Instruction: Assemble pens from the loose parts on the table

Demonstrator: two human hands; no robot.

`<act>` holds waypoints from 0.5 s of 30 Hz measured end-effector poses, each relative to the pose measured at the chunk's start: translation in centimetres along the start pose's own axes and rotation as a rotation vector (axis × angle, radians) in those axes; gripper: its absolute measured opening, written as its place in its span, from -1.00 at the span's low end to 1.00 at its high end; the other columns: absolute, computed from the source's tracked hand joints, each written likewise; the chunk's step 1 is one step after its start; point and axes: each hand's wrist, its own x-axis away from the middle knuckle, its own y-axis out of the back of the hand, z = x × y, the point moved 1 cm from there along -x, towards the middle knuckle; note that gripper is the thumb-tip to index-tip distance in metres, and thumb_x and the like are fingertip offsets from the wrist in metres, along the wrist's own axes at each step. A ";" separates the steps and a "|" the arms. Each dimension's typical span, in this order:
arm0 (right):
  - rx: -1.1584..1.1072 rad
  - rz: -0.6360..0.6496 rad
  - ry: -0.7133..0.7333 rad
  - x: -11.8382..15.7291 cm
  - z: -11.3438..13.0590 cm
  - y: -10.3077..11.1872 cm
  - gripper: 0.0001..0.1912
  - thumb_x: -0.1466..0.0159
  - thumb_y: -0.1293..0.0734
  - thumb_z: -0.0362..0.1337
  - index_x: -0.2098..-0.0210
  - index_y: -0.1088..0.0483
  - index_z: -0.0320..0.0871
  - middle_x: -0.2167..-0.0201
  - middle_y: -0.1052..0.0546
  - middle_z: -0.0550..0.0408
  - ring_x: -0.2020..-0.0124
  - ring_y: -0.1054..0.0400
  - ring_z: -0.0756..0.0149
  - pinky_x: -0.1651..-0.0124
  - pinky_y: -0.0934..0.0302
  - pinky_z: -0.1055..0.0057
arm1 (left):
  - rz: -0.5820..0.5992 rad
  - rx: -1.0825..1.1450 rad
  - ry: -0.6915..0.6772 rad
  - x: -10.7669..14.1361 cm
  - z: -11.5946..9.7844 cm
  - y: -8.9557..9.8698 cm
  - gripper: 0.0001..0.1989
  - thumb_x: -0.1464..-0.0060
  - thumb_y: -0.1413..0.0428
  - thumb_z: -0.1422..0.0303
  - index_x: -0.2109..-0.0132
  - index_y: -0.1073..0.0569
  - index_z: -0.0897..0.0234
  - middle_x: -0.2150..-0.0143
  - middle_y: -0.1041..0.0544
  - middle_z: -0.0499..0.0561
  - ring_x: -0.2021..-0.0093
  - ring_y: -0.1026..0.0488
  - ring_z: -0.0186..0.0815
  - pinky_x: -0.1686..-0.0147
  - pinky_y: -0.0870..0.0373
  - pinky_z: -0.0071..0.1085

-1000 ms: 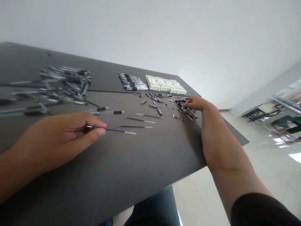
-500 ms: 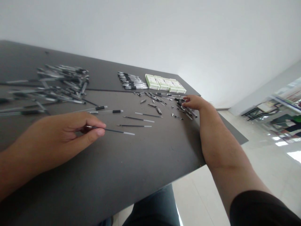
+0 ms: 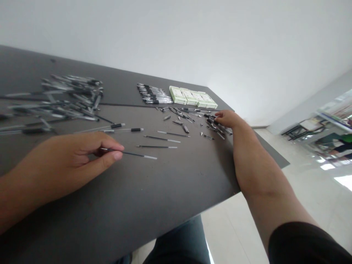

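My left hand pinches the dark end of a thin pen refill between thumb and fingers, its pale tip pointing right over the dark grey table. Several similar refills lie just beyond it. My right hand rests at the far right of the table, fingertips among a scatter of small black and metal pen parts. Whether those fingers grip a part is hidden. A large heap of pens and pen pieces lies at the far left, out of reach of neither hand's fingertips by contact.
A tidy row of black pens and pale green boxes stand along the far side of the table. The table's near edge runs below my right arm, with my jeans-covered leg beneath and a tiled floor to the right.
The view has drifted slightly, shifting the table a little up and left. Both hands keep nearly the same place, and the refill stays in my left hand.
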 end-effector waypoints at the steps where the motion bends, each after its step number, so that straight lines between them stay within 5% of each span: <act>1: 0.003 -0.006 0.001 -0.1 0.0 -0.1 -0.44 -0.46 -0.54 -0.21 -0.43 -0.74 -0.06 -0.22 -0.86 -0.10 -0.15 -0.76 -0.03 -0.27 -0.59 0.19 | 0.003 -0.001 -0.004 0.0 0.0 0.0 -0.50 -0.38 -0.11 -0.26 0.02 -0.82 -0.15 0.08 -0.87 -0.18 0.08 -0.80 -0.02 0.07 -0.53 -0.18; 15: 0.031 0.035 0.011 -0.8 -0.1 -0.3 -0.66 -0.42 -0.58 -0.18 -0.14 -0.86 -0.06 0.09 -0.86 -0.08 0.09 -0.71 0.02 -0.01 -0.49 0.20 | 0.017 -0.010 -0.022 0.1 0.0 0.0 -0.50 -0.38 -0.11 -0.26 0.01 -0.82 -0.16 0.07 -0.87 -0.17 0.07 -0.80 0.00 0.09 -0.56 -0.17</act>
